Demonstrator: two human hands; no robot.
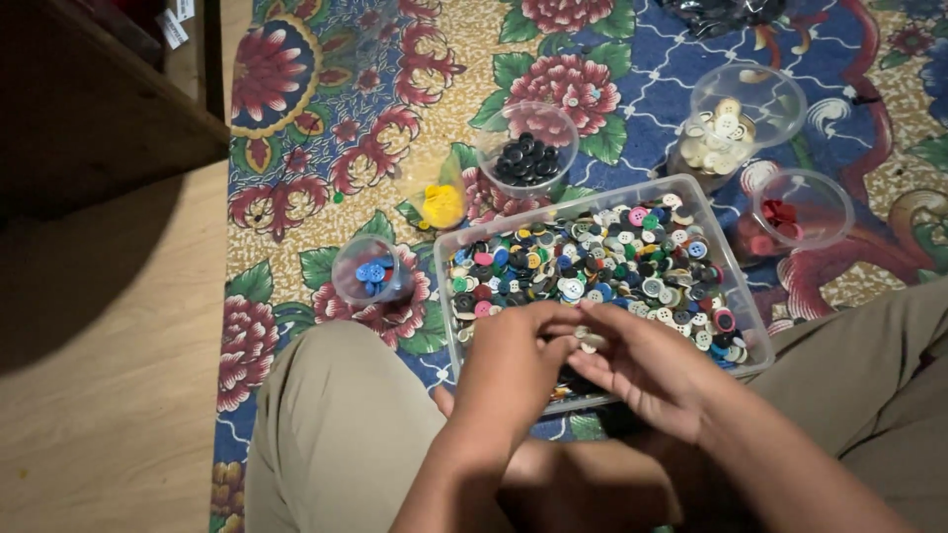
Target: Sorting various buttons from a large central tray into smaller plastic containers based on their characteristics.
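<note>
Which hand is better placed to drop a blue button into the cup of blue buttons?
Probably the left hand. It lies on the side of the tray nearest the blue-button cup, with open mat between. The right hand would have to cross over the left to get there.

A tray of buttons [449,259] lies on the mat [326,148], just beyond the person's knees. Both hands, left hand [513,370] and right hand [647,370], meet over its near edge. Five cups ring it: one [367,271] at its left, two [432,192] [527,150] beyond its far-left corner, two [747,104] [802,209] off its far-right side
</note>
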